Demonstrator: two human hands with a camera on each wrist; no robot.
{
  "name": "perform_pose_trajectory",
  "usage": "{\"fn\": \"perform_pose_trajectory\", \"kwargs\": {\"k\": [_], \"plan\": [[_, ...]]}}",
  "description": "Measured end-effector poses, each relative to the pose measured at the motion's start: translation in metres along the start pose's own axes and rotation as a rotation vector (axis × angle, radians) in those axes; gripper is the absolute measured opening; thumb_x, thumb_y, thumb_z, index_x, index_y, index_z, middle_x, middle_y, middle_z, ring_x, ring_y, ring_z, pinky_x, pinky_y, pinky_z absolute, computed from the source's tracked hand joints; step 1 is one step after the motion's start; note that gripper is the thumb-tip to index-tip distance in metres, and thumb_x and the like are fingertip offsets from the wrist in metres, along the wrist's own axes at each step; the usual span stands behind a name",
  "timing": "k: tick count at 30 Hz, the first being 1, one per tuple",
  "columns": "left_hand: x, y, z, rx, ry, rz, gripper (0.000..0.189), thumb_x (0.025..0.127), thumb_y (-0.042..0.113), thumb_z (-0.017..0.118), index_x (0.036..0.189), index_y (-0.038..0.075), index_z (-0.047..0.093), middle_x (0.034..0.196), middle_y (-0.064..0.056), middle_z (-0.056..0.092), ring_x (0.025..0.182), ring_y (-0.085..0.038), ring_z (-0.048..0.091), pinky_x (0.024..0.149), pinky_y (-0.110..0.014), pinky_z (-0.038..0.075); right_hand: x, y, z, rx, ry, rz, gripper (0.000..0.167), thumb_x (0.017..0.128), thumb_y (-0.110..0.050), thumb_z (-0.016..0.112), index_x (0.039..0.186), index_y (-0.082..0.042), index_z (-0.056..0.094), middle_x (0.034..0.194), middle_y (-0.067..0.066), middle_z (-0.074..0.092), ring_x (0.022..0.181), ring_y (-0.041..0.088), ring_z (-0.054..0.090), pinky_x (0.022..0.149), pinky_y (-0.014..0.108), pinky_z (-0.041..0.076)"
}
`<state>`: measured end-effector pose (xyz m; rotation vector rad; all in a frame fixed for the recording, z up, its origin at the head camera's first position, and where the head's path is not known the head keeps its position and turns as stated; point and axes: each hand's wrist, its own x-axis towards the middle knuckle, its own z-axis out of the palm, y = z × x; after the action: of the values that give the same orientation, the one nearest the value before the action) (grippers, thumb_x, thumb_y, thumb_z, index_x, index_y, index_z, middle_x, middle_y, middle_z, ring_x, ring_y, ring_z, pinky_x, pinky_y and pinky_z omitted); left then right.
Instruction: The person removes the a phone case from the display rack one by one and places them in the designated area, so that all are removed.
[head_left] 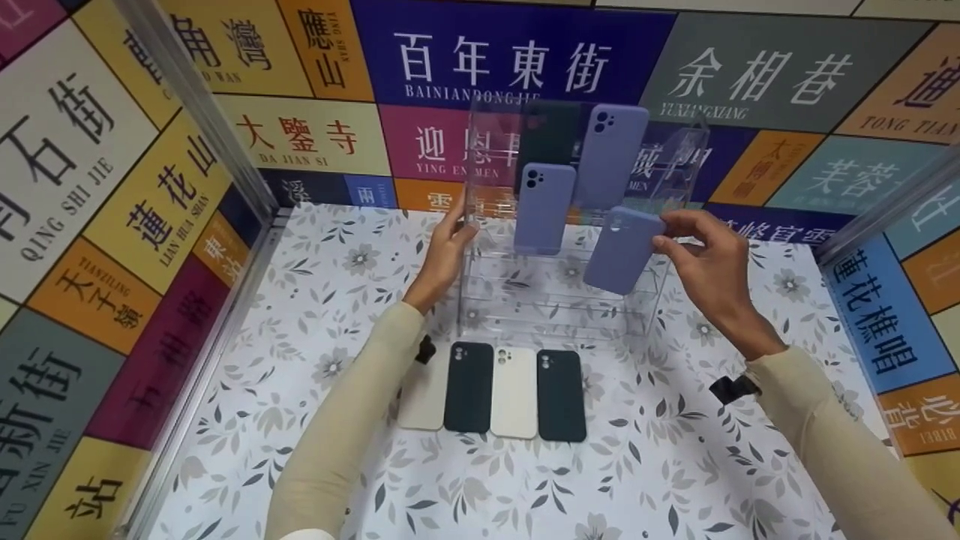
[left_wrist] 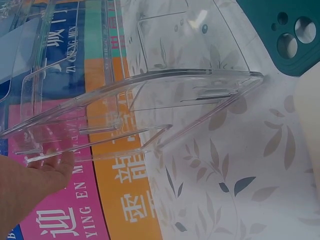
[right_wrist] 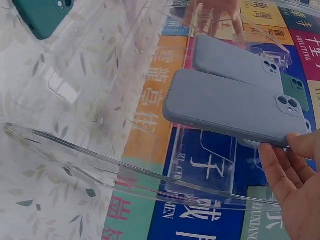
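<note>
Toward the back of the white, flower-patterned counter (head_left: 480,495), a clear rack (head_left: 525,296) is being supported. In front of it, a side-by-side row is being carried: from the left, a cream case (head_left: 421,397), a dark green case (head_left: 469,390), another cream case (head_left: 514,396) and another dark green case (head_left: 562,397).

"What's the rack (left_wrist: 200,73) made of?"
"Clear plastic, smooth and glossy, catching light along its edges."
"And the lilac case (right_wrist: 230,102)?"
"Smooth, matt plastic; the dark cases (head_left: 561,397) share that finish."
"Sleeves (head_left: 352,420)?"
"Soft-looking matt cloth."
"The corner post (head_left: 199,101)?"
"Smooth with a sheen, perhaps metal, though the view there is blurred."
</note>
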<state>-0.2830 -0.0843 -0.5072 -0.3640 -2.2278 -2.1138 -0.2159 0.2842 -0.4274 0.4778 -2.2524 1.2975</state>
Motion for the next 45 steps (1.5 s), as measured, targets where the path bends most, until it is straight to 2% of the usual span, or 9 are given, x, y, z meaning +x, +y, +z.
{"fn": "perform_pose_trajectory", "kwargs": {"k": [10, 18, 27, 37, 45], "plan": [[-0.001, 0.0, 0.0, -0.032, -0.003, -0.009, 0.067, 0.116, 0.012, 0.047, 0.177, 0.016, 0.022, 0.183, -0.011, 0.021, 0.161, -0.035, 0.037, 0.127, -0.044, 0.04, -0.014, 0.001, 0.002, -0.002, -0.035, 0.031, 0.032, 0.094, 0.012, 0.079, 0.125, 0.004, 0.078, 0.115, 0.016, 0.078, 0.101, 0.007, 0.073, 0.085, 0.016, 0.06], [-0.001, 0.0, -0.001, -0.028, -0.026, 0.008, 0.068, 0.117, 0.017, 0.047, 0.178, 0.017, 0.017, 0.185, -0.006, 0.015, 0.165, -0.028, 0.028, 0.129, -0.043, 0.036, -0.031, 0.009, 0.003, 0.006, -0.075, 0.054, 0.032, 0.095, 0.013, 0.078, 0.125, 0.004, 0.078, 0.115, 0.017, 0.077, 0.101, 0.006, 0.073, 0.086, 0.016, 0.06], [0.0, 0.0, 0.0, -0.054, -0.025, 0.012, 0.067, 0.117, 0.01, 0.046, 0.178, 0.016, 0.019, 0.184, -0.009, 0.019, 0.16, -0.037, 0.037, 0.128, -0.047, 0.037, -0.05, 0.018, 0.002, 0.015, -0.103, 0.084, 0.033, 0.094, 0.014, 0.078, 0.125, 0.004, 0.078, 0.114, 0.018, 0.077, 0.1, 0.006, 0.074, 0.084, 0.017, 0.061], [-0.002, 0.0, -0.001, -0.045, -0.02, 0.008, 0.067, 0.116, 0.011, 0.047, 0.177, 0.019, 0.021, 0.184, -0.008, 0.018, 0.162, -0.031, 0.035, 0.127, -0.045, 0.039, -0.069, 0.029, -0.002, 0.007, -0.105, 0.144, 0.033, 0.094, 0.013, 0.079, 0.126, 0.003, 0.078, 0.112, 0.019, 0.078, 0.099, 0.003, 0.073, 0.084, 0.014, 0.059], [0.0, 0.0, -0.001, -0.023, -0.017, 0.008, 0.068, 0.115, 0.012, 0.046, 0.177, 0.016, 0.019, 0.185, -0.006, 0.015, 0.168, -0.024, 0.022, 0.131, -0.04, 0.032, -0.088, 0.038, -0.003, 0.019, -0.131, 0.177, 0.033, 0.094, 0.013, 0.079, 0.126, 0.004, 0.078, 0.112, 0.021, 0.078, 0.097, 0.004, 0.073, 0.082, 0.016, 0.061]]}}
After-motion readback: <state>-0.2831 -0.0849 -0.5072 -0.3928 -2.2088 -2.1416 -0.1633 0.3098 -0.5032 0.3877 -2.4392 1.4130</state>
